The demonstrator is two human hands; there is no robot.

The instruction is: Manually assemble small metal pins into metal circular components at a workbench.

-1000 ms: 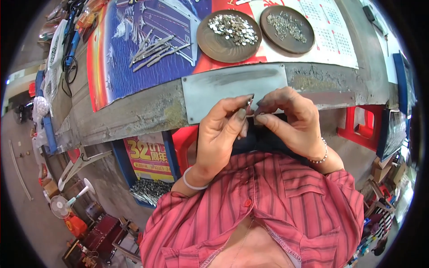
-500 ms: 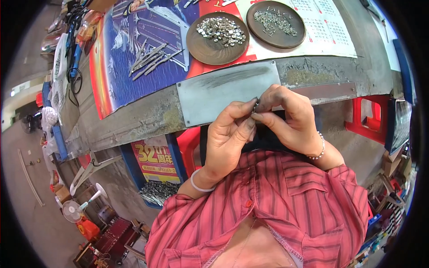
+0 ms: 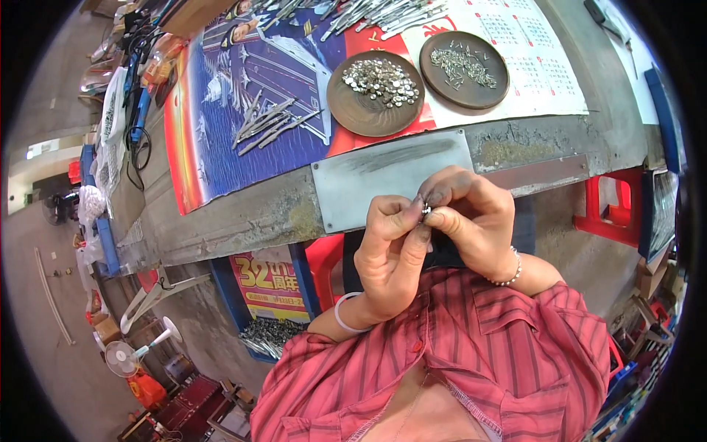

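Observation:
My left hand [image 3: 389,258] and my right hand [image 3: 475,225] meet fingertip to fingertip in front of my chest. Between their pinched thumbs and forefingers sits a tiny shiny metal piece [image 3: 426,210], mostly covered, its exact kind too small to make out. Dark smudges mark the fingertips. Just beyond the hands, a pale metal plate [image 3: 350,184] is fixed along the table's edge. Farther off stand a brown dish [image 3: 368,124] of small round silver pieces and another brown dish [image 3: 475,98] of small metal pins.
Several thin metal strips [image 3: 269,127] lie on the poster covering the table [image 3: 243,221], with a larger pile [image 3: 390,16] at the far side. Below the edge are a blue bin [image 3: 300,276] with metal parts and red stools [image 3: 324,265]. Cables and bags crowd the left.
The view has shifted, so the table and dishes appear lower and farther right. Both hands still pinch together; the fingers have turned slightly and more of the shiny piece shows.

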